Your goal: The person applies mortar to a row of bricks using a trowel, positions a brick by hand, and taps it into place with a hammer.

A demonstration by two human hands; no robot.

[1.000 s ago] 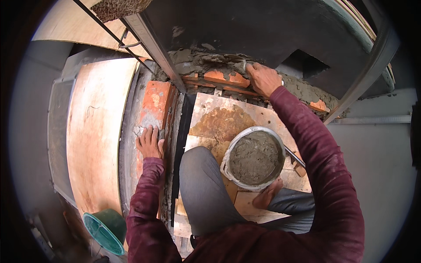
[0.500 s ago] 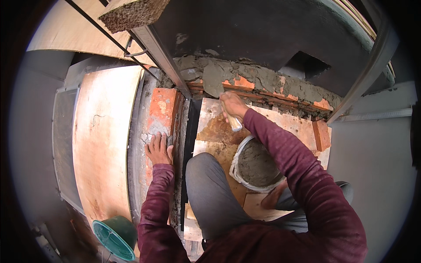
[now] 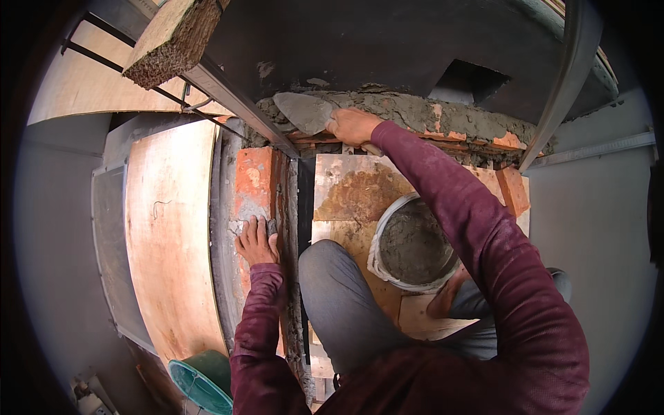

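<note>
My right hand [image 3: 353, 124] grips a trowel [image 3: 303, 112] whose mortar-covered blade lies on the wet mortar bed [image 3: 415, 114] along the top of a brick wall. My left hand [image 3: 256, 241] rests flat, fingers spread, on the top of a side brick wall [image 3: 254, 181]. A white bucket of grey mortar [image 3: 413, 243] stands on a wooden board [image 3: 349, 190] below my right arm, next to my bent knee [image 3: 332, 277].
A curved plywood sheet [image 3: 169, 235] stands to the left of the side wall. A metal scaffold bar [image 3: 238, 104] crosses diagonally at upper left, another [image 3: 560, 83] at right. A green bucket [image 3: 200, 380] sits at the bottom left. A rough block [image 3: 173, 41] hangs overhead.
My right hand went from the wall down to the bucket, then back up to the left end of the wall with the trowel loaded. The left hand stayed on the side wall.
</note>
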